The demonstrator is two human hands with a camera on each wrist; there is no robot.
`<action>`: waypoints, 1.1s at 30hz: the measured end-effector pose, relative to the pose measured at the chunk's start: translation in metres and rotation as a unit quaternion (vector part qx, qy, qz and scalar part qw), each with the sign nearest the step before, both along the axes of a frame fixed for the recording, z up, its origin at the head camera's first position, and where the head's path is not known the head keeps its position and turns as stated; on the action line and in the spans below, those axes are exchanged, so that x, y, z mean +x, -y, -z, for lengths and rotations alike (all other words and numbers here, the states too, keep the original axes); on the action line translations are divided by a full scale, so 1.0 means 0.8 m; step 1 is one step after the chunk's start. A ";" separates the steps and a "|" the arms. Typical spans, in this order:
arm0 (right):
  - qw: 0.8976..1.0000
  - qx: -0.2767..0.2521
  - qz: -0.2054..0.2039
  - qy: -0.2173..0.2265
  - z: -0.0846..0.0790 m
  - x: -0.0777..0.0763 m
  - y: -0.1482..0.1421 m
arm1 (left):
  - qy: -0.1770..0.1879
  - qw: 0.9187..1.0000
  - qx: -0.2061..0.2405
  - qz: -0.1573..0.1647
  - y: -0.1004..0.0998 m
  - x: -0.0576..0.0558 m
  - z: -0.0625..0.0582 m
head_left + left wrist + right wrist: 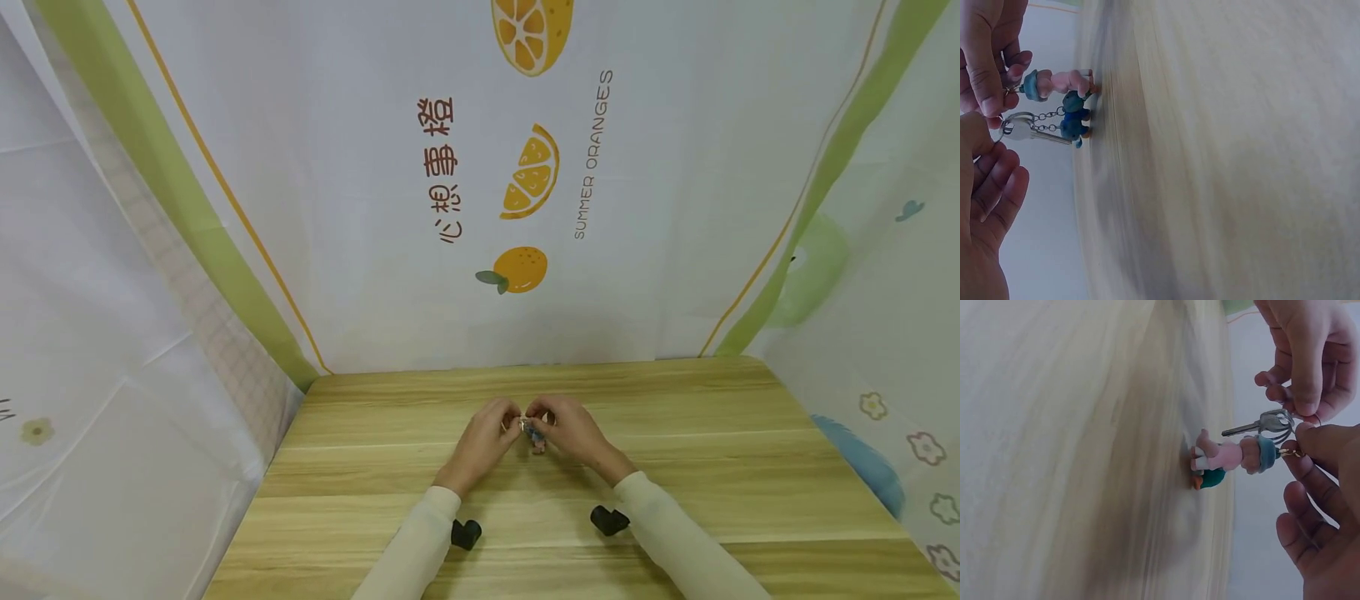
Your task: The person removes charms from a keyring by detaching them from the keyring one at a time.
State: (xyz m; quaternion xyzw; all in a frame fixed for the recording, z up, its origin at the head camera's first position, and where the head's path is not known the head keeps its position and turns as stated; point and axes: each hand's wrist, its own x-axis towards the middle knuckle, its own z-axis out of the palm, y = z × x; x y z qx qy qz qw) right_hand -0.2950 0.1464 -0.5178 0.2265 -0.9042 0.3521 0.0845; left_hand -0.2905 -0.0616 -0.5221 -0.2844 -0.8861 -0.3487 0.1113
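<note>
Over the table, both hands meet at a bunch of keychain charms. My left hand (pixel 480 437) pinches the metal key ring (pixel 1022 116) between thumb and index finger. A silver key (pixel 1275 420) hangs from that ring. My right hand (pixel 573 429) pinches the top of the keychain by its gold clasp (pixel 1290 452), right next to the left fingertips. Below the clasp dangles a pink figurine (pixel 1230 454) with a teal hat. Small blue-green charms (pixel 1074 117) hang on short chains beside it, their lower ends close to the tabletop. The fingertips partly hide the ring.
The wood-grain table (pixel 525 517) reaches back to a white cloth wall (pixel 360 250) printed with oranges. More printed cloth hangs at the left and right sides. A black piece (pixel 467 534) shows beside the left sleeve, another black piece (pixel 610 521) beside the right.
</note>
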 end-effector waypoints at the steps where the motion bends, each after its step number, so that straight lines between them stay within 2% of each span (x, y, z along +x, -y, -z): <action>1: 1.000 -0.008 -0.003 0.008 0.000 -0.001 0.000 | -0.002 1.000 0.001 -0.001 0.000 0.000 0.000; 7: 0.998 -0.055 -0.015 0.040 0.000 -0.003 -0.002 | -0.003 1.000 0.008 -0.003 0.001 0.000 0.001; 17: 0.997 -0.056 -0.020 0.043 -0.010 0.000 0.002 | 0.009 1.000 0.004 0.011 0.003 -0.002 0.003; 26: 0.998 -0.056 -0.021 0.032 -0.005 -0.001 0.006 | 0.069 0.994 0.070 0.049 0.007 -0.002 0.007; 30: 0.998 -0.059 -0.021 0.031 -0.001 0.001 0.007 | 0.090 0.990 0.098 0.040 0.008 -0.002 0.008; 33: 0.996 -0.069 -0.022 0.047 0.001 0.004 0.007 | 0.106 0.987 0.119 0.024 0.009 -0.002 0.009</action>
